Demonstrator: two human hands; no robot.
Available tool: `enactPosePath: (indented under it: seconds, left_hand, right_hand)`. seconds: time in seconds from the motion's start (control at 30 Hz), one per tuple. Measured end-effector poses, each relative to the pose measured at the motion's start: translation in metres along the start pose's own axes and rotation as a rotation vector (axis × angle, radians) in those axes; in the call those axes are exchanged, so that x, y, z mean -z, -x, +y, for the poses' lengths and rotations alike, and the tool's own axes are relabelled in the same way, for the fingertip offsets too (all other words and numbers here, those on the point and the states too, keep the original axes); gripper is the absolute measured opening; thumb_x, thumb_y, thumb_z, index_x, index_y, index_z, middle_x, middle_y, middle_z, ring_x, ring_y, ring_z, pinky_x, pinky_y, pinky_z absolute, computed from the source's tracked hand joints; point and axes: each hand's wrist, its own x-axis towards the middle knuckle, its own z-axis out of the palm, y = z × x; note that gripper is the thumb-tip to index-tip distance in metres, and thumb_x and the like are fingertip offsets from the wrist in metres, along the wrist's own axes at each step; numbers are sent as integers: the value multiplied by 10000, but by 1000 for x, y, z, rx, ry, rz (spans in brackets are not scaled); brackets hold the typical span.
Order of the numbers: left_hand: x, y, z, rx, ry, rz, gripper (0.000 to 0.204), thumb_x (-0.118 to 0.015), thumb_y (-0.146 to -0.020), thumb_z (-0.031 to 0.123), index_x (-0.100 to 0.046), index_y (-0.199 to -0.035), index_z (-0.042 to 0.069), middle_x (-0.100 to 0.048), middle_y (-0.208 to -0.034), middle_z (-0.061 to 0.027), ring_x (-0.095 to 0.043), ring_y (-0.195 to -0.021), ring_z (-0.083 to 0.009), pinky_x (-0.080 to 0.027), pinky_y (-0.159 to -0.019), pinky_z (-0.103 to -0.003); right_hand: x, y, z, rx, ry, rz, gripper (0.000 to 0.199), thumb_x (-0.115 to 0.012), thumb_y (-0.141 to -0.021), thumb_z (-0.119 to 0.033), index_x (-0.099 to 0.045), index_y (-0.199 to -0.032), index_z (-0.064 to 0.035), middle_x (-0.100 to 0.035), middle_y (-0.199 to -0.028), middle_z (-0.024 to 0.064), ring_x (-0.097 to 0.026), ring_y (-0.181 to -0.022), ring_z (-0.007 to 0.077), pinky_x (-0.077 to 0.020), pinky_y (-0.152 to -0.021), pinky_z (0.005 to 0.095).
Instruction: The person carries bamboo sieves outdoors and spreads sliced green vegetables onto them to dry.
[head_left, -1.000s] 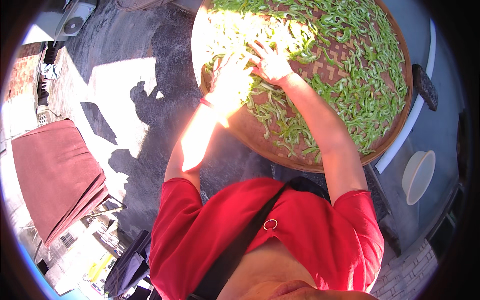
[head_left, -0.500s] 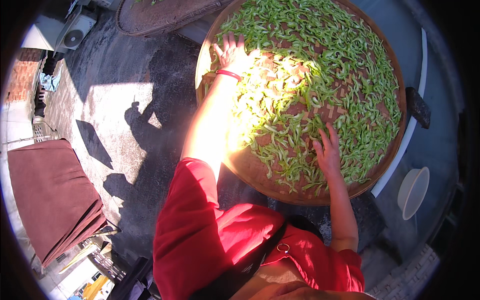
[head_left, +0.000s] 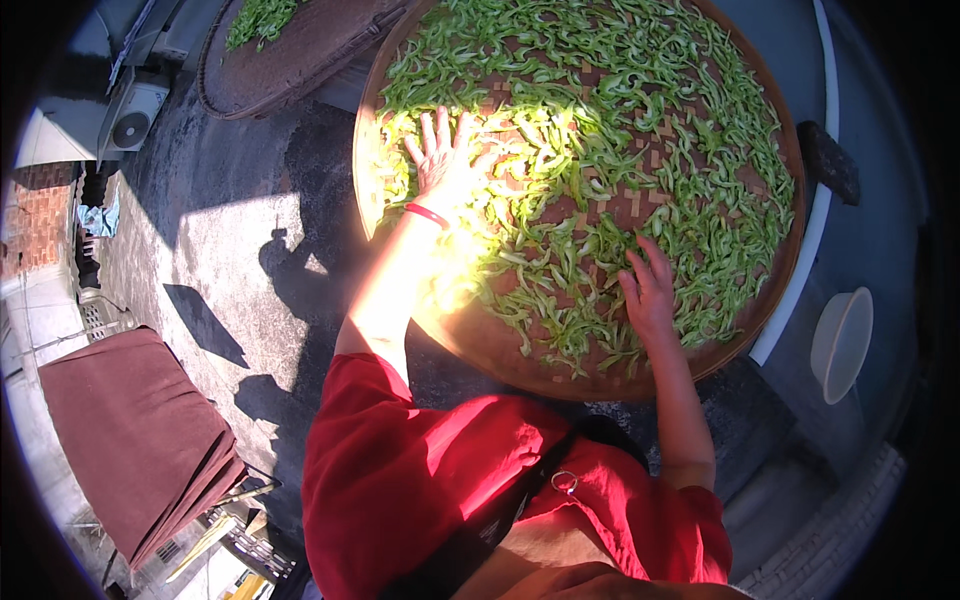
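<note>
Curved strips of a pale green sliced vegetable lie spread over a large round woven bamboo tray in front of me. On the tray's left side, my left hand rests palm down on the strips with its fingers spread, a red bangle at the wrist. Strong sunlight washes out part of that hand and the strips beside it. My right hand reaches over the nearer right part, fingers apart and bent, its tips at the strips. Neither hand visibly grips a strip.
A second woven tray with a small green heap stands at the far left. Right of the big tray are a white pipe, a dark block and a white basin. Brown cloth hangs at the left.
The view has turned slightly, bringing more of the second tray into sight. My left hand is a little nearer to me on the strips; my right hand stays over about the same spot.
</note>
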Motion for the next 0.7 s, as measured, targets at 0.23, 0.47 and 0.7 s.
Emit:
enactPosePath:
  seconds: [0.23, 0.47, 0.7]
  left_hand:
    - [1, 26, 72, -307, 57, -37, 781, -610, -773, 511, -292, -1417, 204, -172, -1490, -128, -62, -1383, -350, -17, -1040, -629]
    - [-5, 45, 70, -243, -42, -51, 755, -499, -827, 564, -272, -1421, 157, -191, -1487, -139, -104, -1374, -366, -95, -1023, -646]
    - [12, 63, 110, -397, 126, -59, 786, -670, -777, 364, -271, -1416, 140, -177, -1486, -144, -131, -1367, -376, -85, -1028, -647]
  right_hand:
    - [-45, -114, -11, 179, 379, -74, 522, -517, -878, -418, -424, -1331, -175, -274, -1442, 67, -221, -1350, 280, -253, -1017, 580]
    - [-47, -165, 62, -10, 502, 81, 663, -377, -859, -621, -333, -1384, -219, -216, -1471, 67, -141, -1373, 296, -132, -1018, 678]
    - [-8, -112, 66, -67, 659, -106, 688, -381, -852, -634, -301, -1401, -227, -199, -1482, 74, -137, -1376, 314, -137, -1023, 668]
